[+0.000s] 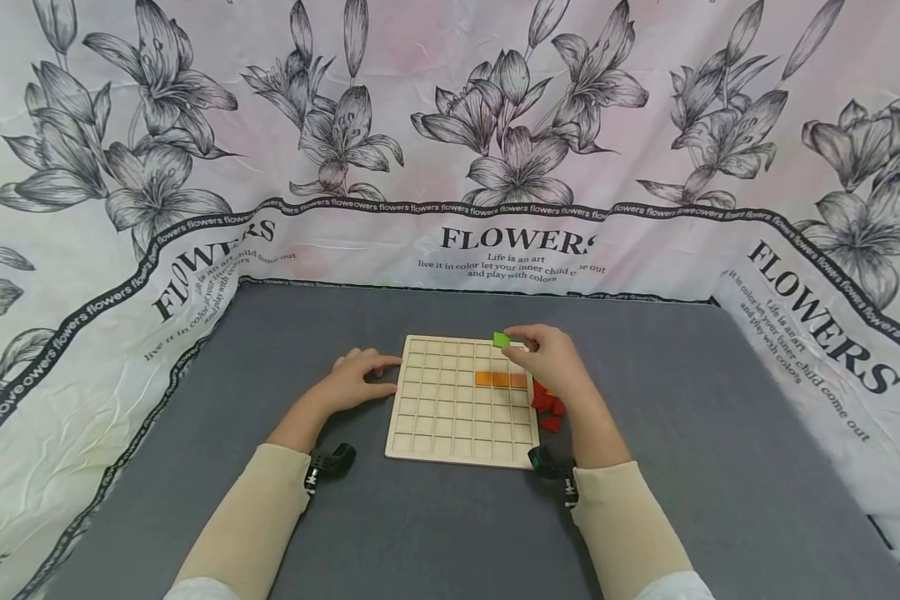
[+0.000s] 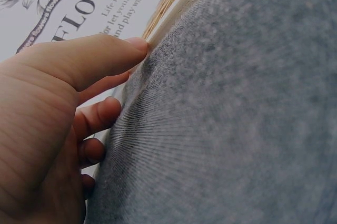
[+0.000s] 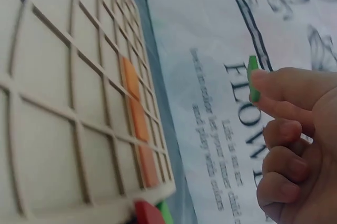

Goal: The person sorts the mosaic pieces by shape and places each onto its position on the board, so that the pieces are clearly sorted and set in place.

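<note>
A pale wooden grid board (image 1: 445, 409) lies on the dark grey tabletop. My left hand (image 1: 347, 382) is at its left side, with thumb and index fingertips touching the edge. In the left wrist view, the thumb (image 2: 108, 56) meets the board's side while the other fingers bend loosely. My right hand (image 1: 551, 358) pinches a small green tile (image 1: 501, 340) between thumb and index finger, above the board's upper right part. The right wrist view shows that green tile (image 3: 253, 79) edge-on, clear of the grid. Three orange tiles (image 1: 500, 380) sit in adjacent cells of one row.
Several red tiles (image 1: 546, 402) lie loose against the board's right edge, partly hidden by my right forearm. A bit of green (image 3: 165, 213) shows beside a red tile in the right wrist view. Flower-printed cloth (image 1: 517, 250) stands behind and along both sides.
</note>
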`<state>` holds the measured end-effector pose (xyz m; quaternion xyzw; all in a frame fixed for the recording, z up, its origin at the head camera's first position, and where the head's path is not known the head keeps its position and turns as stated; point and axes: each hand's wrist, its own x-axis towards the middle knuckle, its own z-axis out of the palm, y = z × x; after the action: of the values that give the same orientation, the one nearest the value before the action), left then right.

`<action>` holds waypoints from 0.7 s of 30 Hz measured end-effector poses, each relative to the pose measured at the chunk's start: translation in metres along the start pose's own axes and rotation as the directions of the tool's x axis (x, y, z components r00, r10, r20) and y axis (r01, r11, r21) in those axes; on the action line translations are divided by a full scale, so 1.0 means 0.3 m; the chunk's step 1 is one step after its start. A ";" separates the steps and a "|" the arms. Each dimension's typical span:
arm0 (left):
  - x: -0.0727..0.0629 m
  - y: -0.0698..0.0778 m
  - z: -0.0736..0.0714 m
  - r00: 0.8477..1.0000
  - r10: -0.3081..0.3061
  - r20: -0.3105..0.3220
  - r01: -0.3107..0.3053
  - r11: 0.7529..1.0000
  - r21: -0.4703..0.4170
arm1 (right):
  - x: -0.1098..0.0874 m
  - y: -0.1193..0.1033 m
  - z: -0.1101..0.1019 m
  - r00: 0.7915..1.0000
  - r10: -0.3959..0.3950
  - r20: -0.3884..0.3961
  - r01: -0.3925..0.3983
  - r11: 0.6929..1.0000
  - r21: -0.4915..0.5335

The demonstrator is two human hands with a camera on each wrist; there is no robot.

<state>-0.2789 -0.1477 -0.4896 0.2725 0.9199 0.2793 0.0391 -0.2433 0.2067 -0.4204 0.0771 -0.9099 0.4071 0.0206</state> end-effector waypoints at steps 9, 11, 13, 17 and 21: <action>-0.001 -0.008 0.008 1.000 -0.007 0.001 0.007 1.000 0.001 | 0.014 -0.037 0.102 0.999 -0.008 0.041 0.013 0.993 -0.118; 0.000 -0.008 0.007 1.000 -0.004 -0.001 0.004 1.000 0.000 | 0.018 -0.043 0.123 0.998 -0.015 0.064 0.024 0.987 -0.156; 0.001 -0.009 0.006 1.000 0.003 -0.004 -0.003 1.000 -0.001 | 0.022 -0.047 0.142 0.996 -0.014 0.093 0.032 0.980 -0.196; 0.004 -0.010 0.005 1.000 0.010 -0.002 -0.010 1.000 -0.002 | 0.029 -0.051 0.174 0.991 -0.006 0.134 0.043 0.961 -0.274; 0.003 -0.010 0.003 1.000 0.008 0.003 -0.008 1.000 -0.008 | 0.028 -0.053 0.196 0.989 0.003 0.145 0.043 0.950 -0.309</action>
<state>-0.2809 -0.1487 -0.4920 0.2765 0.9176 0.2828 0.0407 -0.2476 0.1514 -0.4470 0.1113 -0.9609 0.2518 -0.0291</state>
